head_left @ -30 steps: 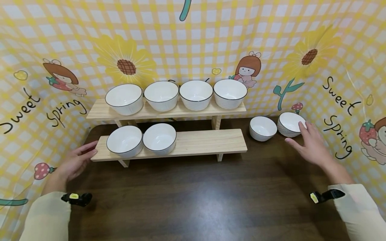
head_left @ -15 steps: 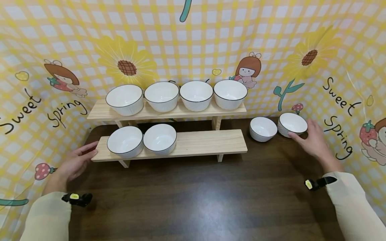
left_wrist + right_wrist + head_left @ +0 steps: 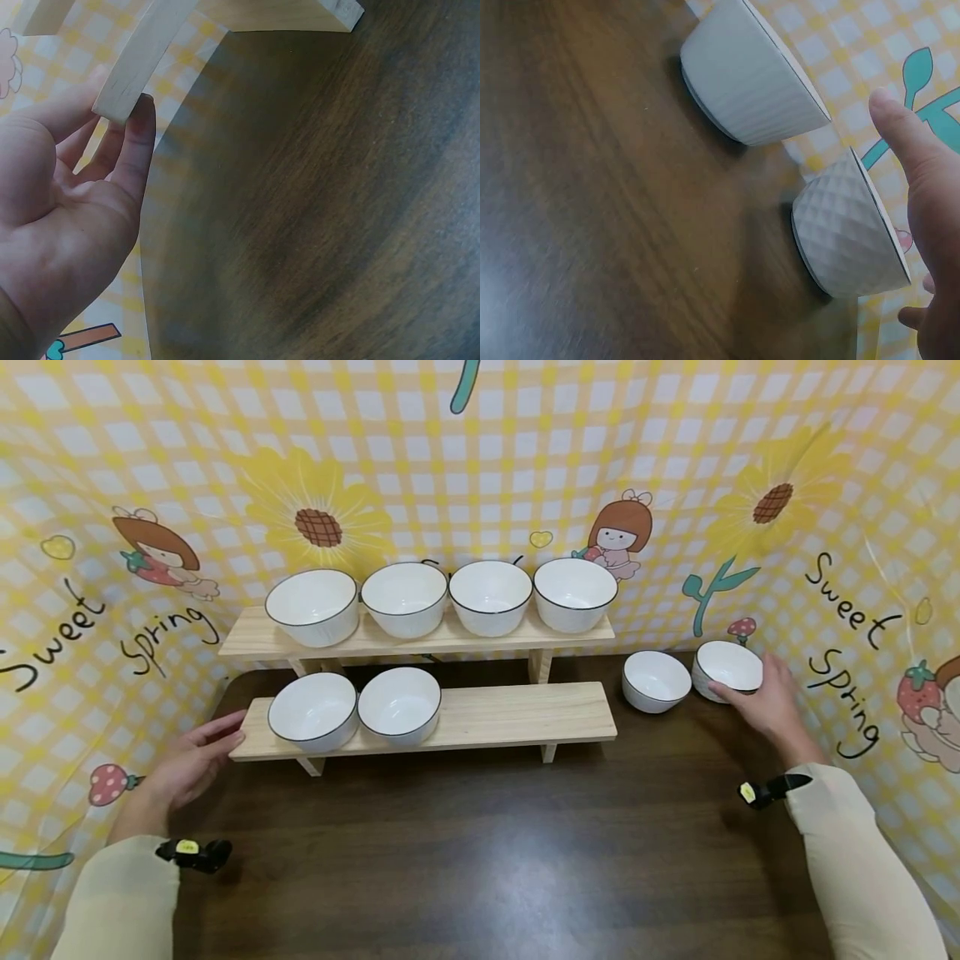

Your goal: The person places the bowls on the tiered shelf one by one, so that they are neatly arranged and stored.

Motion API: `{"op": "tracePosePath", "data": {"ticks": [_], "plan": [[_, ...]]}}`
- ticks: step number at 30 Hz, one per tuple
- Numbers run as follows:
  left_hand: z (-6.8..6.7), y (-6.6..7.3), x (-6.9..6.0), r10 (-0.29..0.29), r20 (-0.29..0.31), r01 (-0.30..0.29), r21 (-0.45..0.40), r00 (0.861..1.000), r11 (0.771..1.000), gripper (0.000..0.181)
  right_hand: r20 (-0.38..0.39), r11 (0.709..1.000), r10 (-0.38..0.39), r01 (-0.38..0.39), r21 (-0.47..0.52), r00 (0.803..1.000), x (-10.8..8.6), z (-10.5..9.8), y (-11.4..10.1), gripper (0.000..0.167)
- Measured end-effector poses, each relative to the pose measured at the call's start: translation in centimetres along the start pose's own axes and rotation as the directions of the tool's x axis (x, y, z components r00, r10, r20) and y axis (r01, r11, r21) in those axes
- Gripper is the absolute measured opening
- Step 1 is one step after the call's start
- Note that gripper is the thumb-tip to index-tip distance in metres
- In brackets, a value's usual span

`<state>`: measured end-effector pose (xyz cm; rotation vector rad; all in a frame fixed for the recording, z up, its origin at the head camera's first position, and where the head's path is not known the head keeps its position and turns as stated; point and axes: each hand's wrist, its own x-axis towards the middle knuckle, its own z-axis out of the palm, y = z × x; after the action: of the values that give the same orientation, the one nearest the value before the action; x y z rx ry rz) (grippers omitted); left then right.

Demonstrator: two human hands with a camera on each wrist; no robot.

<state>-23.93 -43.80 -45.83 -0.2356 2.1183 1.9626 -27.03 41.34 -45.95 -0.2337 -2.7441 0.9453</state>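
Observation:
My left hand (image 3: 185, 763) holds the left end of the lower wooden shelf (image 3: 517, 714). In the left wrist view its thumb and fingers pinch the board end (image 3: 133, 82) from both sides. At the far right, my right hand (image 3: 772, 703) is at a white dark-rimmed bowl (image 3: 705, 683), thumb before its near rim and fingers beyond its right side. The right wrist view shows this bowl's diamond-patterned wall (image 3: 847, 229), with the thumb (image 3: 907, 139) straight and apart from it. Left of it stands a ribbed white bowl (image 3: 655, 695) on the table.
Two white bowls (image 3: 313, 714) sit on the lower shelf's left half. Several more bowls (image 3: 491, 610) line the upper wooden shelf (image 3: 251, 639) behind. Checked yellow cloth (image 3: 465, 468) hangs behind and at both sides of the dark wooden table (image 3: 465, 843).
My right hand has lowered from over the far-right bowl's rim to its right side, the thumb coming across the front. Its forearm has swung left. My left hand and the bowls stay put.

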Motion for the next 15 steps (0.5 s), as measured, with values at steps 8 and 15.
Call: {"op": "tracePosePath", "data": {"ticks": [8, 15], "plan": [[-0.1, 0.0, 0.1, -0.003, -0.003, 0.003, -0.011, 1.000, 1.000, 0.060, 0.006, 0.997, 0.061, -0.061, 0.038, 0.998, 1.3, 0.4, 0.0, 0.115], [-0.3, -0.3, 0.0, 0.012, 0.000, -0.012, 0.000, 1.000, 1.000, 0.059, -0.004, 0.995, 0.097, -0.097, 0.019, 0.995, 2.0, 0.7, -0.1, 0.117]]}}
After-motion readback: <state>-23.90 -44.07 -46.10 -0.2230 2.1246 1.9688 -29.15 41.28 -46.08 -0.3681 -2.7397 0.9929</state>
